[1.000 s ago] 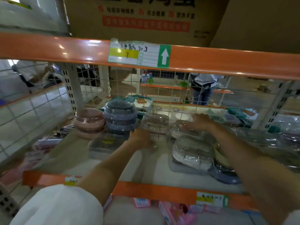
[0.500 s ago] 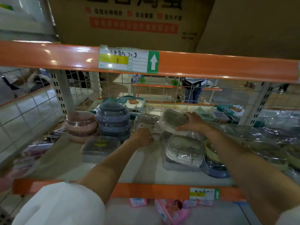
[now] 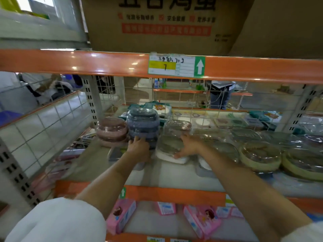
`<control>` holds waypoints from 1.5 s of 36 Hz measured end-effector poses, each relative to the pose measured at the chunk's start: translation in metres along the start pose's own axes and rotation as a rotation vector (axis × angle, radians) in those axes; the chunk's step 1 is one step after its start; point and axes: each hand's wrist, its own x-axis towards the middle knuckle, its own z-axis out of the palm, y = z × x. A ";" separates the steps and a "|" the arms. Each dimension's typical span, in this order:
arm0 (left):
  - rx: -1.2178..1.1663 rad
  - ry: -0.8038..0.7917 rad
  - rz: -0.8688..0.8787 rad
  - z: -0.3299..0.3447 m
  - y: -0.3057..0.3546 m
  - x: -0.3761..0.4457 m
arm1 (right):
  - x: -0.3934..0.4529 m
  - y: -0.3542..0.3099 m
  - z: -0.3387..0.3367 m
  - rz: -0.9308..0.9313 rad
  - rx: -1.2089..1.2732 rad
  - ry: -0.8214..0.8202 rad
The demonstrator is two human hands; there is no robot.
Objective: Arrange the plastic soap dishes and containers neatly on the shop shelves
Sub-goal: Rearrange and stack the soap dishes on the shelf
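Since the earlier frames, we note that the right hand [image 3: 189, 145] has come off the wrapped dish it was lifting further right and now lies over the white soap dish [image 3: 172, 149] at mid-shelf, while the left hand [image 3: 139, 147] has shifted left, from the clear stack to the foot of the blue stack [image 3: 143, 127].

Left hand: its fingers lie against the lower front of the blue stack; we cannot tell whether they curl round it or only press. We judge the contact serves to steady or nudge that stack, which stands just beside the pink stack [image 3: 112, 131] at the far left of the shelf [image 3: 174, 175].

Right hand: its fingers are spread over the right side and near edge of the white soap dish, with the thumb toward the far side. The grip looks flat, more a press than a clasp, though motion blur leaves this uncertain. The dish sits on the shelf directly in front of the clear stack [image 3: 178, 127] and just right of the blue stack.

We judge the dish is being slid into line with the stacks behind it, so that like goods form rows running front to back. To the right, further wrapped round dishes [image 3: 260, 158] lie loosely overlapped and not yet ordered. The film wrapping appears slippery; a flat push may skew the dish rather than move it squarely.
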 end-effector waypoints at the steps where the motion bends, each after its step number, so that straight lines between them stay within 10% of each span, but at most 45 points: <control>1: 0.000 -0.004 0.009 0.001 -0.002 0.000 | 0.002 -0.001 0.003 0.018 -0.066 -0.015; 8: -0.132 0.038 0.085 -0.001 0.009 -0.007 | 0.000 -0.006 0.005 0.044 -0.336 -0.081; 35: -0.036 0.026 0.179 0.012 0.035 0.019 | -0.090 0.081 -0.041 0.296 0.128 -0.235; 54: -0.334 0.061 0.166 0.015 0.016 0.003 | -0.040 0.014 -0.014 0.092 0.262 0.125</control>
